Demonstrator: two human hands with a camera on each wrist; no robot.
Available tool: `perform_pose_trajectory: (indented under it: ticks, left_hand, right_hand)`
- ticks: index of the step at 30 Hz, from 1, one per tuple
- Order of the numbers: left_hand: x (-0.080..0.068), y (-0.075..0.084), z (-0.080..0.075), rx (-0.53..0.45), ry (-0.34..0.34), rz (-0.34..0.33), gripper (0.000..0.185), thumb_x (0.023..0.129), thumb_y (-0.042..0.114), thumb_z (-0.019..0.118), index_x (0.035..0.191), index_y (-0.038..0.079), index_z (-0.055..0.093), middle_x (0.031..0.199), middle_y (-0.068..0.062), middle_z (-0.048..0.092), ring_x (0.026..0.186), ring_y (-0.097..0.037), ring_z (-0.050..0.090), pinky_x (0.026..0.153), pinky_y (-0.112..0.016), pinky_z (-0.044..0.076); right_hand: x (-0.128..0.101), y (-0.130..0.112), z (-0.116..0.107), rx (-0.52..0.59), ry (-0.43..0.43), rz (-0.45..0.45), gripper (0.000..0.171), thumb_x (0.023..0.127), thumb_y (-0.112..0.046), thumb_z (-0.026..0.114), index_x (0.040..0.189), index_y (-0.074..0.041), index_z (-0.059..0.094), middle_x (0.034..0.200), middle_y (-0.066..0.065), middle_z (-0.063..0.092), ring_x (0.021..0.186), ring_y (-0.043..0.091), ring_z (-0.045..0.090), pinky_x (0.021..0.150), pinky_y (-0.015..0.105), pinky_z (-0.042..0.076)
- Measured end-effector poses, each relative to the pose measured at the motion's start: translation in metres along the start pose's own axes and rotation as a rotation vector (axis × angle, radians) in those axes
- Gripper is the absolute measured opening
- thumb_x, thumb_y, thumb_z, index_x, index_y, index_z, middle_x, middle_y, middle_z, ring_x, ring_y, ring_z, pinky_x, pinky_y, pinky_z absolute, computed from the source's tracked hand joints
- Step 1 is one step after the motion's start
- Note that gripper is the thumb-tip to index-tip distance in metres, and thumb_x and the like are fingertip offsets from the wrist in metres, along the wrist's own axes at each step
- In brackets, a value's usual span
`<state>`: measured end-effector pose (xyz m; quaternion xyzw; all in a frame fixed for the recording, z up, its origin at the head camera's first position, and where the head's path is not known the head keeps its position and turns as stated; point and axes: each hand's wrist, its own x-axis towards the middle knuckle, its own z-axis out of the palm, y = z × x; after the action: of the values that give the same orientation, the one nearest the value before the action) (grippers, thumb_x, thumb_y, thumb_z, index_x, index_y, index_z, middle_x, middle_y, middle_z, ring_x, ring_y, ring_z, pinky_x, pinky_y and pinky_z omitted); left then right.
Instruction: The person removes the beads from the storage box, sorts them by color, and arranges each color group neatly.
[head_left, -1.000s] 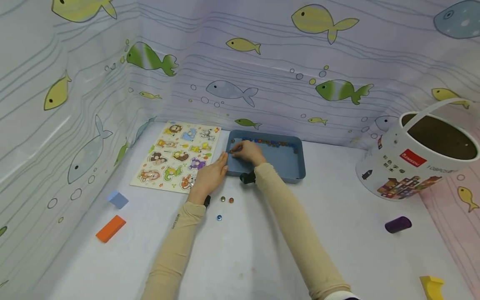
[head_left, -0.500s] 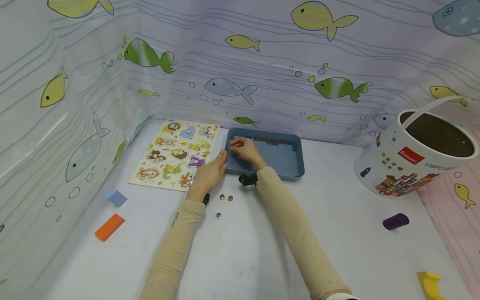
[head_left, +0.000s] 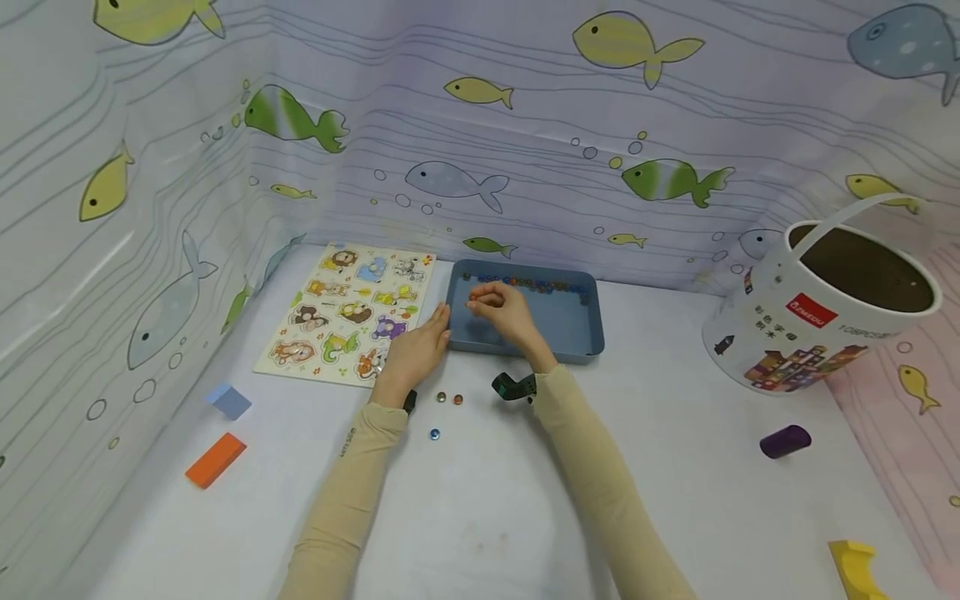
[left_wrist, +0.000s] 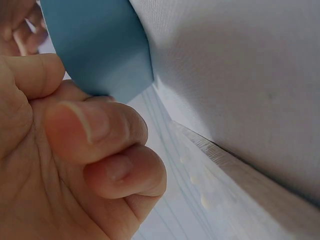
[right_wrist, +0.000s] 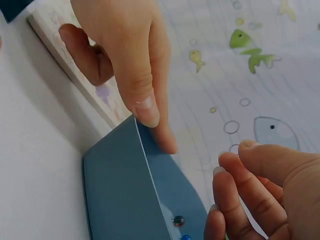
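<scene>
1. The bench [head_left: 480,500] carries the work, so keep both forearms low over it; a propped arm gives the finer control that tiny beads call for

2. The blue tray [head_left: 562,321] sits at the far middle of the bench, just beside the animal puzzle board [head_left: 348,310], with a row of small beads [head_left: 536,284] along its far wall; it should stay flat so the row does not roll

3. The left hand [head_left: 416,354] braces the tray's left wall: its thumb and fingers [right_wrist: 145,107] lie straight along the rim, touching it without curling round. That steadying press is best kept light and constant

4. The right hand [head_left: 506,312] hovers over the tray's inner left part, fingertips [right_wrist: 235,172] drawn together, seemingly pinching a small orange bead [head_left: 473,296]; whether it is firmly held I cannot tell. Lower it close before letting go

5. Three loose beads [head_left: 448,399] lie on the bench near the left wrist, apart from the tray; avoid sweeping them with a sleeve
</scene>
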<state>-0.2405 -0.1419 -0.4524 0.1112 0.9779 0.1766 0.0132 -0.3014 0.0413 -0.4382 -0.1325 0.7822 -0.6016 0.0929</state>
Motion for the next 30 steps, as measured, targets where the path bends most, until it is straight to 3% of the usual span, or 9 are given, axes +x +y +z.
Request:
perform_pose_trajectory:
  ticks: [6, 15, 20, 22, 26, 30]
  left_hand:
    - [0.000, 0.000, 0.000, 0.003, 0.001, -0.003, 0.052, 0.106, 0.030, 0.034, 0.153, 0.009, 0.025, 0.159, -0.006, 0.026, 0.126, -0.035, 0.055, 0.094, -0.046, 0.053]
    - [0.001, 0.000, 0.000, -0.014, -0.015, -0.019, 0.052, 0.106, 0.031, 0.033, 0.154, 0.010, 0.024, 0.160, -0.005, 0.024, 0.127, -0.035, 0.053, 0.096, -0.047, 0.052]
    - [0.002, -0.003, 0.000, -0.014, -0.011, -0.035, 0.052, 0.106, 0.031, 0.032, 0.154, 0.012, 0.023, 0.160, -0.003, 0.024, 0.126, -0.036, 0.055, 0.097, -0.047, 0.051]
    - [0.002, -0.002, 0.001, -0.019, -0.015, -0.031, 0.053, 0.106, 0.031, 0.032, 0.154, 0.011, 0.022, 0.160, -0.003, 0.023, 0.126, -0.036, 0.055, 0.098, -0.047, 0.051]
    - [0.001, -0.001, 0.002, -0.016, -0.021, -0.023, 0.053, 0.106, 0.030, 0.032, 0.154, 0.010, 0.022, 0.160, -0.005, 0.023, 0.125, -0.036, 0.055, 0.097, -0.047, 0.051]
    - [0.001, 0.000, 0.002, -0.009, -0.015, -0.015, 0.052, 0.106, 0.030, 0.033, 0.154, 0.010, 0.023, 0.159, -0.005, 0.025, 0.118, -0.037, 0.060, 0.088, -0.046, 0.055]
  right_hand:
    - [-0.019, -0.001, -0.009, -0.014, -0.029, -0.038, 0.031, 0.092, -0.016, 0.067, 0.119, 0.000, 0.062, 0.110, 0.014, 0.071, 0.099, 0.022, 0.069, 0.095, 0.043, 0.055]
    - [-0.056, 0.000, -0.017, -0.073, -0.057, -0.072, 0.021, 0.091, -0.015, 0.069, 0.110, -0.008, 0.066, 0.105, 0.011, 0.073, 0.092, 0.017, 0.070, 0.081, 0.027, 0.057]
    - [-0.078, -0.006, -0.016, -0.096, -0.109, -0.052, 0.021, 0.091, -0.015, 0.069, 0.109, -0.006, 0.068, 0.104, 0.012, 0.073, 0.092, 0.020, 0.070, 0.080, 0.028, 0.057]
    - [-0.086, -0.002, -0.013, -0.120, -0.137, -0.053, 0.022, 0.090, -0.015, 0.069, 0.109, -0.005, 0.068, 0.102, 0.012, 0.073, 0.091, 0.023, 0.069, 0.078, 0.028, 0.057]
    - [-0.096, 0.016, -0.007, -0.234, -0.205, -0.090, 0.016, 0.089, -0.015, 0.071, 0.103, -0.008, 0.071, 0.088, 0.006, 0.071, 0.074, 0.013, 0.064, 0.064, 0.021, 0.052]
    - [-0.099, 0.032, -0.001, -0.320, -0.272, -0.096, 0.010, 0.088, -0.013, 0.072, 0.097, -0.012, 0.073, 0.081, 0.001, 0.068, 0.065, 0.006, 0.054, 0.057, 0.017, 0.044]
